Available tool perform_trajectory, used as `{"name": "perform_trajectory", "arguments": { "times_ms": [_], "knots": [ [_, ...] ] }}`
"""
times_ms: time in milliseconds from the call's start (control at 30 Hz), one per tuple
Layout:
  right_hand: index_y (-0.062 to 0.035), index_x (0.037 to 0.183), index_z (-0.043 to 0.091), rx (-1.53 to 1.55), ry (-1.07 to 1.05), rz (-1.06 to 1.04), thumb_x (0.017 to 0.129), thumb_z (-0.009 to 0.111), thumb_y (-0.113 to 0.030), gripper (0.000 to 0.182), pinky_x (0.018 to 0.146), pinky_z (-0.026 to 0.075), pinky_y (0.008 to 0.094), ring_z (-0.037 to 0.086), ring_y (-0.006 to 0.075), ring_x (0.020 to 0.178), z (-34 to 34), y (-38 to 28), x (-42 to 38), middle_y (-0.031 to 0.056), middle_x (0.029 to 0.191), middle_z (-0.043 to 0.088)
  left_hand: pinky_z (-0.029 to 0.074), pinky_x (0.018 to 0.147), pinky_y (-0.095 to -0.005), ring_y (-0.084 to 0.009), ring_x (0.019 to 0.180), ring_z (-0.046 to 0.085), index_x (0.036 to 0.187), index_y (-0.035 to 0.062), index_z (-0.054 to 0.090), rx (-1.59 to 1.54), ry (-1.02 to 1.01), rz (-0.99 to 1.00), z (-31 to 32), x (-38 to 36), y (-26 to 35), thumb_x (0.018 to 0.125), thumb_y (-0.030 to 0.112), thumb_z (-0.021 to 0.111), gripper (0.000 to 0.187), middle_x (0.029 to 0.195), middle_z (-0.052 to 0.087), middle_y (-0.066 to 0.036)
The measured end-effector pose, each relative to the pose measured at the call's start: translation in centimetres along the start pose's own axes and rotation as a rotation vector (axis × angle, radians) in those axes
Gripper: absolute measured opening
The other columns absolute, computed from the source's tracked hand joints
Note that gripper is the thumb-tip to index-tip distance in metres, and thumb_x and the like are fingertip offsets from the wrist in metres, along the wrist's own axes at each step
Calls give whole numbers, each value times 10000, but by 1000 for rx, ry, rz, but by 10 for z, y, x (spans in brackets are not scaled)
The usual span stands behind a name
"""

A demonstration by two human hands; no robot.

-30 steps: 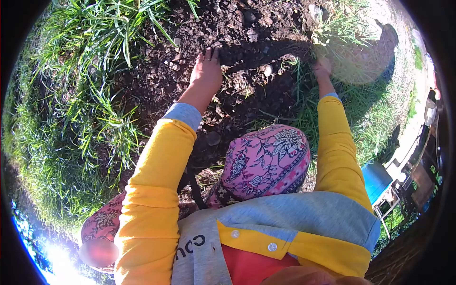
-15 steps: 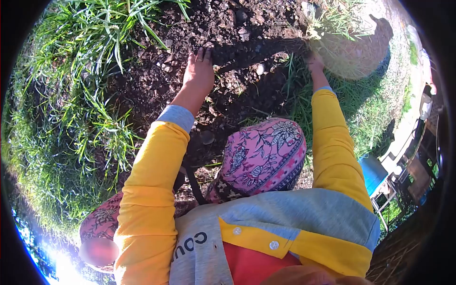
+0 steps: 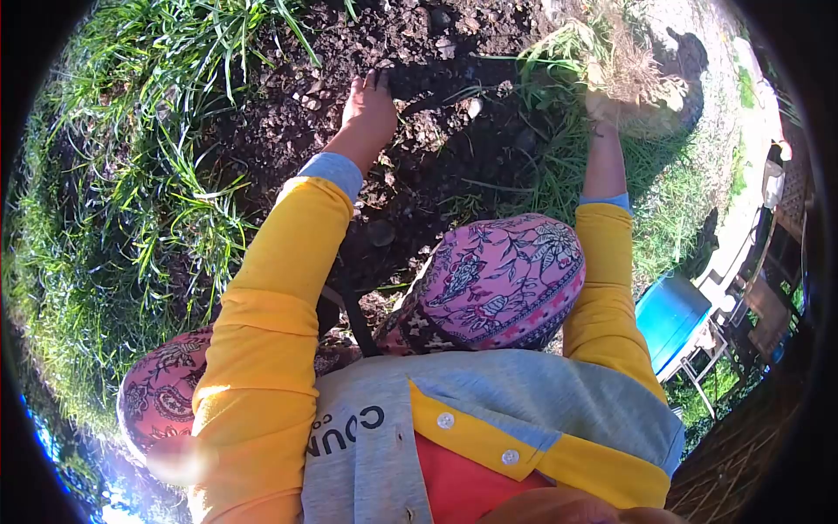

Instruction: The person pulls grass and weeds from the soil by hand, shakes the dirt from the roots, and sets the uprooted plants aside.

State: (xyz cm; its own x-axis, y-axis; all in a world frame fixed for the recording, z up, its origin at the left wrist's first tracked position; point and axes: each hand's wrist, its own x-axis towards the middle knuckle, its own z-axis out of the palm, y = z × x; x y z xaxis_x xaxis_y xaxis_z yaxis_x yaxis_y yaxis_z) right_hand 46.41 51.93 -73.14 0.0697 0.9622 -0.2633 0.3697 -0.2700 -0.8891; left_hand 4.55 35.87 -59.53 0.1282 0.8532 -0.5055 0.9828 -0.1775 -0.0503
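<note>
My left hand [image 3: 370,113] rests on the dark, stony soil [image 3: 305,131] with its fingers stretched forward and slightly apart. Its fingertips are partly lost in shadow. At the upper right, my right hand [image 3: 601,108] is closed around a clump of grass [image 3: 633,65]. Pale, root-like strands stick out on the clump's right side, and green blades trail to the left over the soil. The strands and bright light hide part of the right fingers.
Tall grass [image 3: 175,157] grows along the left side. My knee in pink patterned cloth [image 3: 502,279] is between my arms. A blue container [image 3: 672,314] stands on the right near a metal frame [image 3: 698,384]. Several small stones lie in the soil.
My right hand has lifted and turned, bringing the grass clump and its pale strands into clearer view. The left hand stays on the soil, its fingers slightly more shaded.
</note>
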Motion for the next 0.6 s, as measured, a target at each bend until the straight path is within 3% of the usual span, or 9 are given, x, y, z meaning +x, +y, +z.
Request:
{"name": "perform_trajectory", "arguments": {
  "times_ms": [67, 133, 200, 400, 500, 533, 600],
  "knots": [
    [-61, 1198, 491, -421, -7, -216, 896, 392, -212, 352, 953, 377, 349, 481, 242, 1096, 3, 23, 7, 134, 1223, 498, 188, 1065, -450, -293, 1329, 199, 1281, -19, 396, -18, -26, 3, -5, 0, -1, 852, 183, 366, 475, 1441, 193, -149],
    [-1, 1166, 496, -1106, -537, -331, 877, 400, -221, 375, 882, 429, 368, 541, 279, 1000, 12, 3, -14, 175, 1127, 546, 186, 1065, -448, -286, 1330, 200, 1279, -10, 403, -20, -27, -5, -2, 2, -2, 852, 195, 369, 476, 1443, 194, -142],
    [54, 1138, 487, -1525, -948, -232, 850, 420, -251, 425, 851, 441, 398, 560, 326, 958, 38, -47, -50, 213, 1071, 560, 187, 1065, -447, -283, 1330, 199, 1278, -3, 409, 12, -72, 23, -3, 6, -5, 851, 189, 369, 470, 1443, 196, -136],
    [24, 1026, 578, -1282, -104, 236, 858, 357, -292, 420, 971, 354, 417, 493, 313, 1106, 45, -147, -95, 181, 1144, 551, 199, 1060, -435, -274, 1330, 205, 1271, 17, 429, -52, 5, -20, 10, 7, -3, 855, 180, 364, 451, 1443, 205, -125],
    [-2, 990, 588, -1442, -497, -123, 861, 335, -350, 450, 962, 355, 439, 497, 336, 1088, 16, -1, -74, 182, 1116, 562, 203, 1058, -433, -274, 1328, 211, 1255, 19, 450, -26, -38, 1, 0, 3, -4, 856, 175, 361, 437, 1443, 206, -124],
    [-30, 990, 594, -1239, -541, 133, 838, 410, -306, 365, 954, 364, 434, 493, 352, 1085, 10, -59, -104, 182, 1123, 558, 207, 1056, -432, -273, 1329, 210, 1244, 21, 464, -26, -54, 9, -2, 3, -6, 858, 175, 359, 429, 1443, 204, -126],
    [-30, 976, 595, -1503, -642, -166, 811, 455, -235, 299, 902, 401, 431, 502, 373, 1053, -28, -27, -140, 212, 1106, 553, 182, 1066, -424, -280, 1328, 206, 1299, 8, 385, -8, -89, 11, -6, 3, -6, 872, 148, 323, 453, 1444, 206, -115]
  ]
}}
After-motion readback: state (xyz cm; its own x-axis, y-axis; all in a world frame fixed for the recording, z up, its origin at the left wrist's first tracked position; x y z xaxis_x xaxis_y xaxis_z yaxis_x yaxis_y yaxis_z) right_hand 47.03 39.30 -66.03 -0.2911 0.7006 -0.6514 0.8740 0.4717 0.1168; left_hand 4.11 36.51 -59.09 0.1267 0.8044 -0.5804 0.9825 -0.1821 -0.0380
